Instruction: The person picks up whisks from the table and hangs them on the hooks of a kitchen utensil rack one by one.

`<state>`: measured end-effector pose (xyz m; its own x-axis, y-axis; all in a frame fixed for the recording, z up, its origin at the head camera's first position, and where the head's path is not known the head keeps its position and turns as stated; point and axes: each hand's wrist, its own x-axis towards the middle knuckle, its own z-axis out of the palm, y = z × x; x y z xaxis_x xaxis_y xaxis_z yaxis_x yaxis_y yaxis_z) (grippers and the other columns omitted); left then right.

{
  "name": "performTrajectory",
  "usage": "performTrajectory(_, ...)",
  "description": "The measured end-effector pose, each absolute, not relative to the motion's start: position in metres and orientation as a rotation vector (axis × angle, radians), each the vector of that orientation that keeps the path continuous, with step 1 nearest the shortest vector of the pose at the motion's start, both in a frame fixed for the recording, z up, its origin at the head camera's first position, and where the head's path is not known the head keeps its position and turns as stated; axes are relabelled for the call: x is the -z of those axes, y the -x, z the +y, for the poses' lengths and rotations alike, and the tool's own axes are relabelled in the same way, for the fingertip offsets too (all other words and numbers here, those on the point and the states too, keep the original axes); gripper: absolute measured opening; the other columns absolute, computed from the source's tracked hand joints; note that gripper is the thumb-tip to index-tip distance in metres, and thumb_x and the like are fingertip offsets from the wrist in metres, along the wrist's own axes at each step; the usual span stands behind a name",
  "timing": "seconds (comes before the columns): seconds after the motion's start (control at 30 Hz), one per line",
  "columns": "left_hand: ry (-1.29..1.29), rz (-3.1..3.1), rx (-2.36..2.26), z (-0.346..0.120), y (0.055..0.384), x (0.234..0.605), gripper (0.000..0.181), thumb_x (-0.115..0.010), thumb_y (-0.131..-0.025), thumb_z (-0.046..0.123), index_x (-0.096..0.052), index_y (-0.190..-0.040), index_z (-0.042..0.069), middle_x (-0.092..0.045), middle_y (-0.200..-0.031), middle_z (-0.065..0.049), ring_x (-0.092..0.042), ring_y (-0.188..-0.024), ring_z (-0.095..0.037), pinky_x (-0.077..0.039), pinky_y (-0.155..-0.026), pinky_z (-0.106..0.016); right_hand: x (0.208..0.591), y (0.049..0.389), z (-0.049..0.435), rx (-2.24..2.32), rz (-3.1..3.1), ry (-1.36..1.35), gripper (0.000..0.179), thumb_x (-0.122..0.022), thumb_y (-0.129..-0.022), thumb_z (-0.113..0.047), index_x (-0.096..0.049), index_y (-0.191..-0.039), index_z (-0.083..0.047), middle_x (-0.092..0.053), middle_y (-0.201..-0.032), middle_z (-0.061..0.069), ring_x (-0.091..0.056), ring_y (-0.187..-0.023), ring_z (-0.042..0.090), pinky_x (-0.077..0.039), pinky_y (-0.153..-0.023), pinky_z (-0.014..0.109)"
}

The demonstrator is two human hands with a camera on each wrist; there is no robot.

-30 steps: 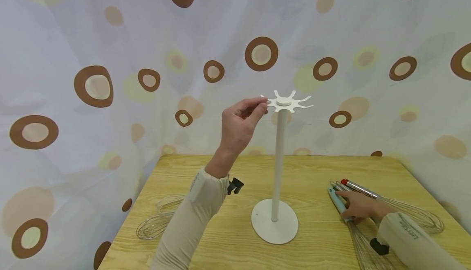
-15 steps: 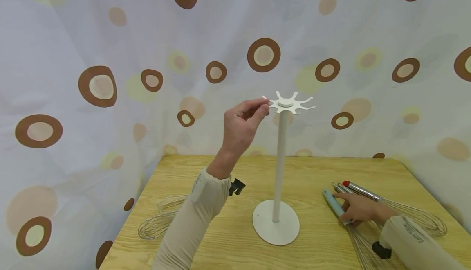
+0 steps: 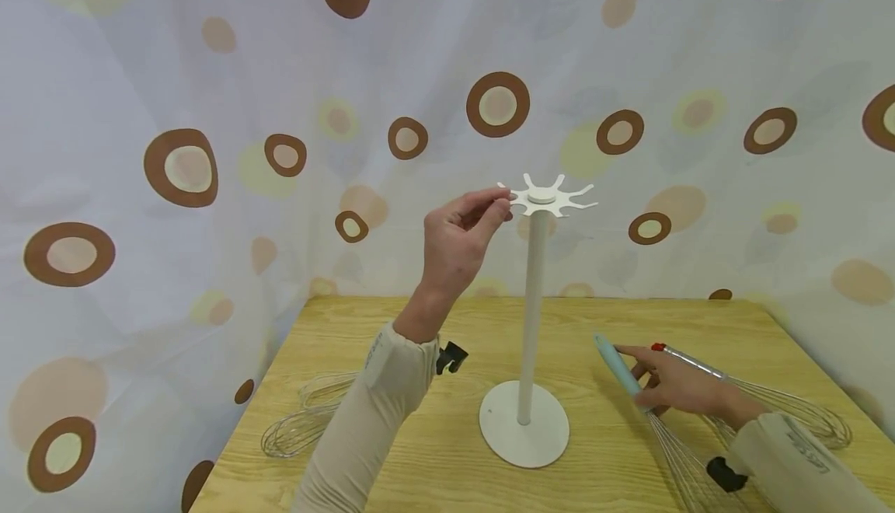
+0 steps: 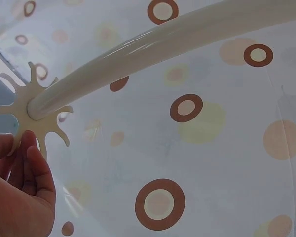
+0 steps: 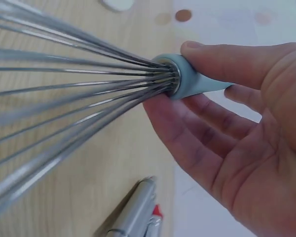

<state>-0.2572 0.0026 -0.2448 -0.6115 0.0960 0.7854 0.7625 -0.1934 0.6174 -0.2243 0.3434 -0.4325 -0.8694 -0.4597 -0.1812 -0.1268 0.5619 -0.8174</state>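
Observation:
A white stand with a round base rises from the wooden table, topped by a star-shaped ring of hooks. My left hand pinches one of the hooks on the ring's left side, which the left wrist view shows from below. To the right of the stand, my right hand grips a whisk by its light blue handle. Thumb and fingers close round the handle near the wires in the right wrist view. The whisk is tilted, handle end away from me, its wire loops partly cut off by the frame.
Behind my right hand lies a metal-handled whisk with a red end; another silver handle shows beside it in the right wrist view. Wire whisk heads lie at the left, partly behind my left sleeve. A patterned curtain surrounds the table.
My right hand has raised the blue-handled whisk and shifted it left, away from the other whisks. My left hand stays on the hook ring.

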Motion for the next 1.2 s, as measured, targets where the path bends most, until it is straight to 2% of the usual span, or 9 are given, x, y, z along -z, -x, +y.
performTrajectory(0.2, 1.005, -1.570, 1.852, 0.004, 0.257, 0.244, 0.019, -0.063, -0.088, -0.003, -0.067, -0.104, -0.011, -0.068, -0.096, -0.023, -0.067, -0.078, -0.025, -0.054, -0.078, -0.037, 0.410, 0.220, 0.332, 1.275, 2.490, 0.582, 0.082, -0.065, -0.089, -0.010, -0.011, -0.151, -0.001, -0.046, -0.116, 0.025, -0.061, -0.089, 0.031, -0.054, -0.062, 0.040)
performTrajectory(0.4, 0.993, -1.574, 1.845, 0.007, 0.256, 0.245, 0.020, -0.063, -0.088, -0.002, -0.067, -0.106, -0.011, -0.068, -0.095, -0.022, -0.068, -0.076, -0.022, -0.054, -0.078, -0.036, 0.390, 0.213, 0.319, 1.219, 2.785, 0.737, 0.080, -0.067, -0.089, -0.015, -0.018, -0.151, -0.007, -0.052, -0.119, 0.022, -0.061, -0.090, 0.016, -0.052, -0.067, 0.030)
performTrajectory(0.5, 0.978, -1.581, 1.841, 0.008, 0.256, 0.246, 0.021, -0.064, -0.088, -0.001, -0.067, -0.106, -0.010, -0.068, -0.095, -0.022, -0.068, -0.076, -0.019, -0.054, -0.078, -0.036, 0.381, 0.211, 0.311, 1.240, 2.897, 0.804, 0.079, -0.068, -0.088, -0.010, -0.020, -0.151, -0.008, -0.056, -0.117, 0.019, -0.061, -0.090, 0.010, -0.052, -0.068, 0.027)
performTrajectory(0.8, 0.962, -1.563, 1.823, 0.008, 0.258, 0.248, 0.019, -0.065, -0.087, -0.001, -0.068, -0.104, -0.010, -0.068, -0.095, -0.021, -0.067, -0.075, -0.023, -0.055, -0.075, -0.038, 0.345, 0.205, 0.283, 1.350, 3.133, 0.885, 0.088, -0.069, -0.082, 0.006, -0.021, -0.152, -0.014, -0.059, -0.112, 0.020, -0.055, -0.089, -0.004, -0.050, -0.070, 0.016)
performTrajectory(1.2, 0.945, -1.537, 1.834, 0.009, 0.260, 0.249, 0.019, -0.064, -0.087, -0.001, -0.067, -0.104, -0.011, -0.067, -0.095, -0.024, -0.066, -0.072, -0.010, -0.055, -0.074, -0.038, 0.308, 0.202, 0.247, 1.439, 3.320, 1.006, 0.092, -0.073, -0.073, 0.014, -0.031, -0.149, -0.015, -0.063, -0.102, 0.017, -0.055, -0.086, -0.003, -0.047, -0.068, 0.011)
